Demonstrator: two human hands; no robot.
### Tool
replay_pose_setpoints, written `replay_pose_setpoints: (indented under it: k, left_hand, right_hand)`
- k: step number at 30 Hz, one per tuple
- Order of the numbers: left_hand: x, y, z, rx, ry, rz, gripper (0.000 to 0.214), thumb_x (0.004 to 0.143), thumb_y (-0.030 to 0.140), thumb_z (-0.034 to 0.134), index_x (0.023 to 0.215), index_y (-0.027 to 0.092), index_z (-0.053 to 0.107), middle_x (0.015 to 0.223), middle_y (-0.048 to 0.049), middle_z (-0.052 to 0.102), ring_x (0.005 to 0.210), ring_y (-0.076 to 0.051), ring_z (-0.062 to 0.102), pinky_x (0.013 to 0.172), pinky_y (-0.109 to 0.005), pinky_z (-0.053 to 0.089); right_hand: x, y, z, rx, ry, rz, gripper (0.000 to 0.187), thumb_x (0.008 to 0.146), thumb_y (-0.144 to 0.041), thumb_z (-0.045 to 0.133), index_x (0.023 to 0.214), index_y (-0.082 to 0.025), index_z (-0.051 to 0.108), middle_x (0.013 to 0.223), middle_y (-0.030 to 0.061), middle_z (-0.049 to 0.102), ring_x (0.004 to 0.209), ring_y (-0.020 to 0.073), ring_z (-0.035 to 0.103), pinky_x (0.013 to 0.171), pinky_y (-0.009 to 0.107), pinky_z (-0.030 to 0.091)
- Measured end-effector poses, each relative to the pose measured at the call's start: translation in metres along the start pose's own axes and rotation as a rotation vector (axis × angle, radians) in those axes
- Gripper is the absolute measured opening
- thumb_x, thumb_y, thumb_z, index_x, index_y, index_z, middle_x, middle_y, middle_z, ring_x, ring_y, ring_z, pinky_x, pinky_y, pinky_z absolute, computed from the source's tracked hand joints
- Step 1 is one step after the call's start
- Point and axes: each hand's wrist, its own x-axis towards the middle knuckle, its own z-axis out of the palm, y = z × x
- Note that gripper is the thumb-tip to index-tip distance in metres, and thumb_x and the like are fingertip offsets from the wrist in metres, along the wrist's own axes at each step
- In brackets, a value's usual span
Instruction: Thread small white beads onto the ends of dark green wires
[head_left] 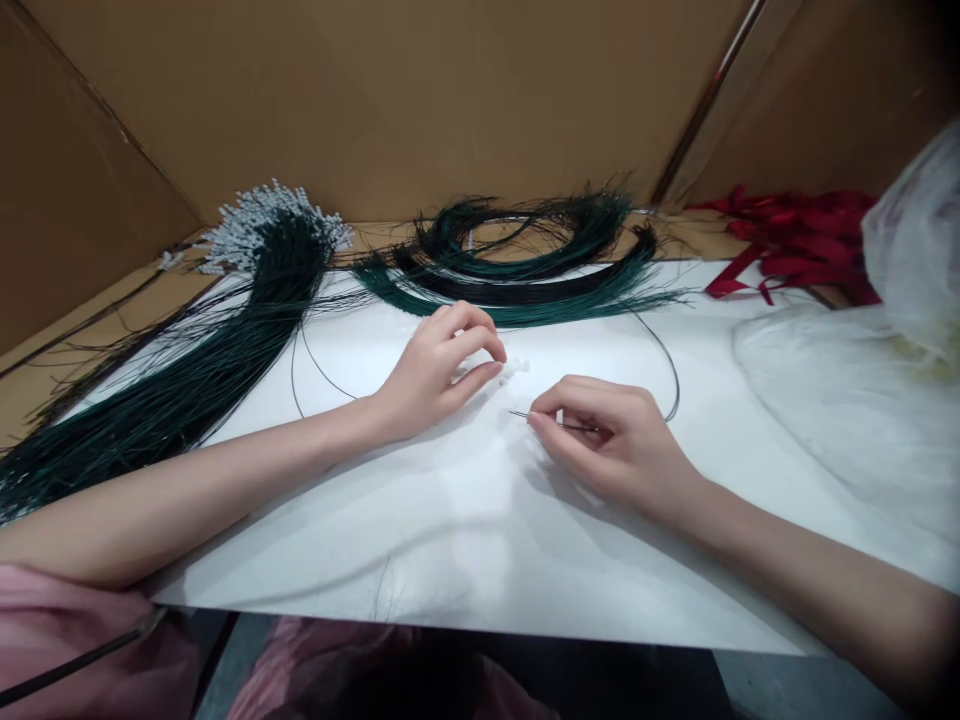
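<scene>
The right hand (628, 430) pinches a thin dark wire (520, 413) between thumb and forefinger over a white tabletop (450, 575), as I watch from a distance. The wire's tip pokes out left of those fingers, into the gap between the two hands, with another stretch showing under the curled palm. A dark loop (676, 375) bends around just beyond that hand on the right; I cannot tell whether it is the same strand.

Small white pieces (517, 368) lie in a loose cluster a little farther off than the wire's tip, just beside the fingertips of the left hand (433, 365). Its fingers are bent, with the thumb near the forefinger, and I cannot tell whether they hold a piece.

At far left, a thick bundle of dark green wires (232, 350) ends in a spray of white tips (251, 230). More green wires (517, 292) lie in arcs at the far middle, beyond the left hand. Red ribbons (810, 225) are piled at far right, near clear plastic wrapping (840, 390).
</scene>
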Motion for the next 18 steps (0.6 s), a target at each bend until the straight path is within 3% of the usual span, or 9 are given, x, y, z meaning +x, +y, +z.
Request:
replay_pose_setpoints:
  k: [4, 13, 15, 18]
  left_hand:
    - [0.001, -0.008, 0.007, 0.115, -0.092, -0.017, 0.009, 0.094, 0.027, 0.065, 0.093, 0.02, 0.069, 0.11, -0.0069, 0.061, 0.099, -0.02, 0.055, 0.088, -0.037, 0.038]
    - [0.004, -0.005, 0.014, 0.196, -0.141, -0.039, 0.011, 0.095, 0.02, 0.062, 0.086, 0.02, 0.069, 0.108, -0.0059, 0.062, 0.101, -0.022, 0.053, 0.088, -0.039, 0.032]
    - [0.004, -0.003, 0.012, 0.147, -0.118, -0.026, 0.011, 0.095, 0.017, 0.06, 0.086, 0.018, 0.067, 0.103, -0.0063, 0.063, 0.097, -0.021, 0.055, 0.087, -0.039, 0.034]
    - [0.002, 0.006, 0.005, -0.126, -0.092, -0.037, 0.011, 0.095, 0.014, 0.056, 0.087, 0.016, 0.064, 0.089, -0.0042, 0.066, 0.084, -0.016, 0.059, 0.078, -0.031, 0.042]
  right_hand:
    - [0.0, -0.001, -0.001, -0.007, 0.015, -0.019, 0.015, 0.089, -0.009, 0.061, 0.076, -0.013, 0.068, 0.066, -0.0009, 0.055, 0.052, 0.0052, 0.04, 0.048, 0.021, 0.032]
    - [0.0, -0.001, 0.001, 0.012, 0.006, -0.063, 0.015, 0.087, -0.008, 0.061, 0.075, -0.013, 0.067, 0.065, -0.0011, 0.055, 0.052, 0.0053, 0.04, 0.046, 0.021, 0.031]
    - [0.0, -0.001, 0.001, 0.011, -0.001, -0.054, 0.015, 0.088, -0.009, 0.06, 0.075, -0.014, 0.067, 0.066, -0.001, 0.055, 0.052, 0.0058, 0.04, 0.047, 0.021, 0.031]
    - [0.002, -0.001, -0.001, 0.016, -0.009, -0.008, 0.014, 0.087, -0.01, 0.06, 0.075, -0.015, 0.065, 0.066, -0.0009, 0.055, 0.053, 0.0065, 0.041, 0.046, 0.022, 0.031]
